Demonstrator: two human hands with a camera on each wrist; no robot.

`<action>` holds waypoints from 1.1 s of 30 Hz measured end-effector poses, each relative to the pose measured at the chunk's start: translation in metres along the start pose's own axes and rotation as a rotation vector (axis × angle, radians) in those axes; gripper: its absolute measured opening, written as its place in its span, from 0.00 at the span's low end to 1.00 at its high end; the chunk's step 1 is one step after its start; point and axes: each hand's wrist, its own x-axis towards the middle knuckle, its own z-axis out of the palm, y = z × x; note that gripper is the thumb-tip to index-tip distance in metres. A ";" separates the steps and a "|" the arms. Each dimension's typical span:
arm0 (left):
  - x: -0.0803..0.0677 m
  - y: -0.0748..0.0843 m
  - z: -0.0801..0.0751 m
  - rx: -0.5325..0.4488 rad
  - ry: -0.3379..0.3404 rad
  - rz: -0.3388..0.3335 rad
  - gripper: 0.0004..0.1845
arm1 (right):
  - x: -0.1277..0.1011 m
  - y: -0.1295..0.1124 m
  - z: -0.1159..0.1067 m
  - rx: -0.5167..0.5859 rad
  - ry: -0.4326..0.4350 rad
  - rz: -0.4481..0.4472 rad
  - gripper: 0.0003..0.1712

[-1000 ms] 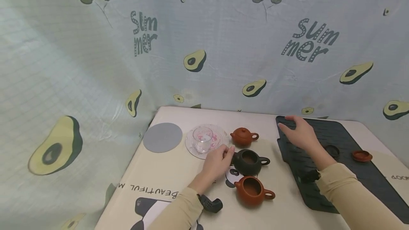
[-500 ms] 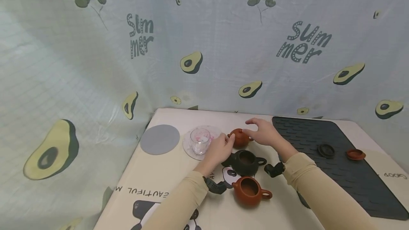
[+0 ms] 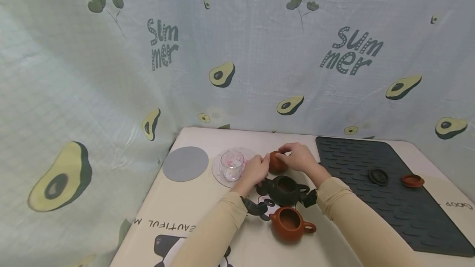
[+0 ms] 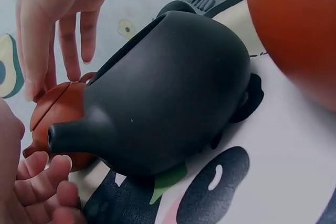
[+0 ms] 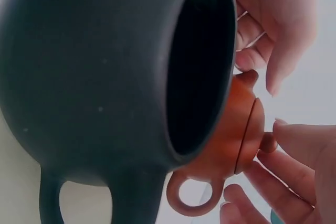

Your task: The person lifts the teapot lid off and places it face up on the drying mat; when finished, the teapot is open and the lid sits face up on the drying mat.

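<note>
The far reddish-brown teapot (image 3: 276, 165) has its lid (image 5: 254, 136) on, with a thin seam visible between them. My right hand (image 3: 299, 159) reaches over from the right; its thumb and a finger pinch the lid's knob (image 5: 268, 142). Beside the spout (image 5: 249, 78) is my left hand (image 3: 256, 169), thumb and fingers loosely bent around it; firm contact cannot be seen. Nearer stands a black teapot (image 3: 285, 190) without a lid, filling much of both wrist views. Nearest is another lidless reddish-brown teapot (image 3: 289, 223).
A glass cup (image 3: 232, 165) stands on a patterned round plate (image 3: 219, 178) at the left, next to a grey disc (image 3: 185, 164). On the dark ridged mat (image 3: 400, 213) at the right lie a black lid (image 3: 378, 176) and a reddish-brown lid (image 3: 412, 181).
My right hand has come left from above the mat to the far teapot and now pinches its lid knob. The left hand has moved slightly up and right to the spout.
</note>
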 end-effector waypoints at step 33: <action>0.005 0.011 -0.005 0.158 -0.105 -0.044 0.29 | -0.002 0.000 0.007 0.044 0.077 0.084 0.15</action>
